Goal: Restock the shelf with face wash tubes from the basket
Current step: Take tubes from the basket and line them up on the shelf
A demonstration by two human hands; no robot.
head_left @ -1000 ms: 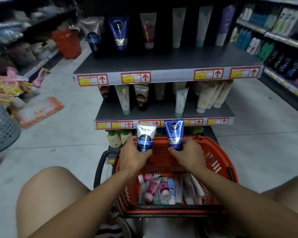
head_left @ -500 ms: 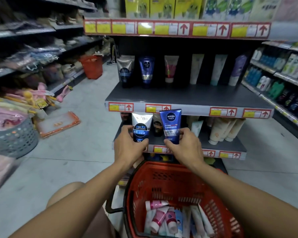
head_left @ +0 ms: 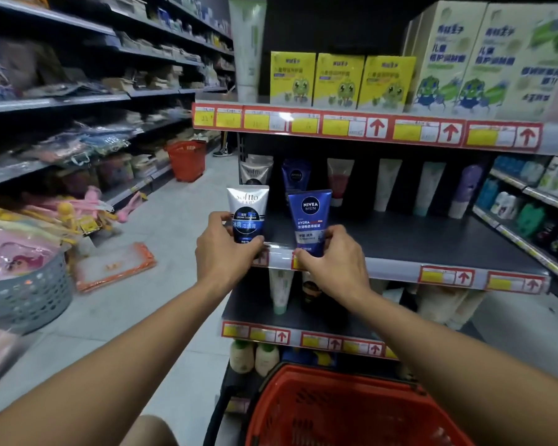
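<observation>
I have two face wash tubes upright, caps down, at the front edge of the middle shelf (head_left: 432,239). The white-and-blue Softto tube (head_left: 248,214) has a pale top, a dark round panel and a blue band of lettering. Just beside it, not touching, the blue Nivea Men tube (head_left: 310,218) carries a round dark logo and white text lower down. At the back of that same shelf stand matching Softto and Nivea tubes and a row of other tubes (head_left: 388,183), pale, red-tinted and lilac, with bare dark shelf in front of them.

The red basket (head_left: 351,410) sits low in my view below the shelves; only its rim and mesh wall show, so I cannot tell what it contains. A second red basket (head_left: 186,160) stands far down the aisle, and a grey perforated basket (head_left: 26,291) at left holds pink packaged goods.

My left hand (head_left: 223,249) is curled round the lower part of the Softto tube, thumb on its front. My right hand (head_left: 335,255) pinches the base of the Nivea tube. Both forearms reach forward, nearly parallel.
</observation>
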